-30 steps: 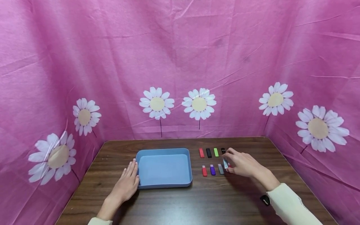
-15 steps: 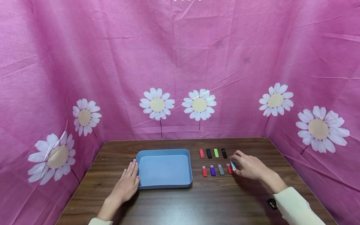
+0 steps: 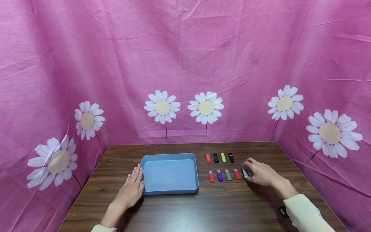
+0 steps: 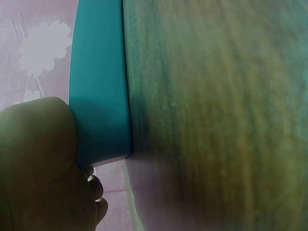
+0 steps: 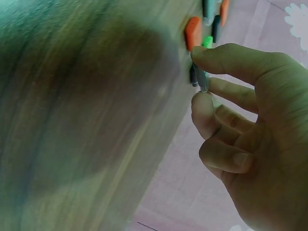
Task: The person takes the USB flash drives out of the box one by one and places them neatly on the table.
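My right hand (image 3: 262, 174) pinches a pale grey-blue USB stick (image 3: 245, 173) between thumb and fingertips, low at the right end of the front row. In the right wrist view this stick (image 5: 201, 79) sits upright between the fingertips. Left of it in the row lie a red USB stick (image 3: 237, 174), a grey one (image 3: 228, 175), a purple one (image 3: 219, 176) and another red one (image 3: 211, 177). My left hand (image 3: 130, 190), fingers straight, rests along the left wall of a blue tray (image 3: 169, 192), whose side (image 4: 100, 82) fills part of the left wrist view.
Behind, a second row holds a red stick (image 3: 208, 158), a black one (image 3: 215, 158), a green one (image 3: 223, 157) and another black one (image 3: 231, 158). A pink flowered curtain (image 3: 185, 64) encloses the wooden table (image 3: 185, 212). A small black object (image 3: 282, 211) shows by the right cuff.
My right hand has carried the pale USB stick rightward, past the red one, and lowered it at the end of the front row. The left hand and tray stay put.
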Motion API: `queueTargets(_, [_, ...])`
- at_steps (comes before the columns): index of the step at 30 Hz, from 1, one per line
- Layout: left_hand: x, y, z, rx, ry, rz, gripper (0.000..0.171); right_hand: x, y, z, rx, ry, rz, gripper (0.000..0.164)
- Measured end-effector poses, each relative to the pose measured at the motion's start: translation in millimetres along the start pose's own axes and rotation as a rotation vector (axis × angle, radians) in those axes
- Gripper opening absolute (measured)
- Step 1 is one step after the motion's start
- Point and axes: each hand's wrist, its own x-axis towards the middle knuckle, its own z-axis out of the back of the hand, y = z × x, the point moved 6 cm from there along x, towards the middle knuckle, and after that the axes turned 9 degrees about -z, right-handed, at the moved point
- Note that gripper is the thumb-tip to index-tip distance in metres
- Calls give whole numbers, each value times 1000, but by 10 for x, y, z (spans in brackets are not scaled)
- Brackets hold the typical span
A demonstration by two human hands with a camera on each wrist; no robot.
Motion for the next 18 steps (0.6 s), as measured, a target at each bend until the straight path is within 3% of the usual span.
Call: queueTargets(18, [4, 5, -19, 2, -4, -2, 59, 19, -163, -153, -9, 40, 7, 50])
